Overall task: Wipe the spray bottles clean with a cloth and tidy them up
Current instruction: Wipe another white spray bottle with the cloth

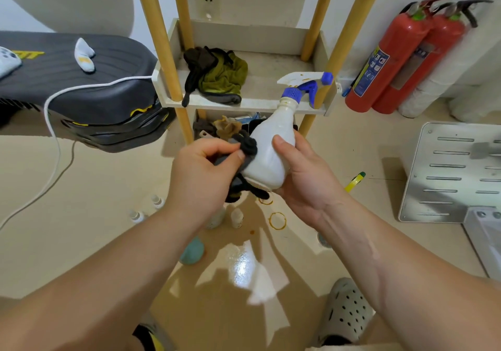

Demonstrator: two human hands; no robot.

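Observation:
A white spray bottle [267,147] with a blue collar and trigger is held tilted in mid-air, its nozzle pointing up and right toward the shelf. My right hand [303,180] grips its lower body from the right and below. My left hand [202,177] pinches a dark grey cloth [248,148] and presses it against the bottle's left side. Part of the cloth hangs below the bottle. Several small bottles [237,217] stand on the floor beneath my hands, partly hidden by them.
A white shelf unit [176,101] with yellow posts stands just ahead, holding olive and dark rags [217,75]. Two red fire extinguishers [393,60] lean at the right wall. A scooter seat [81,79] is at left, a metal plate [444,171] at right, and a teal object [192,250] on the floor.

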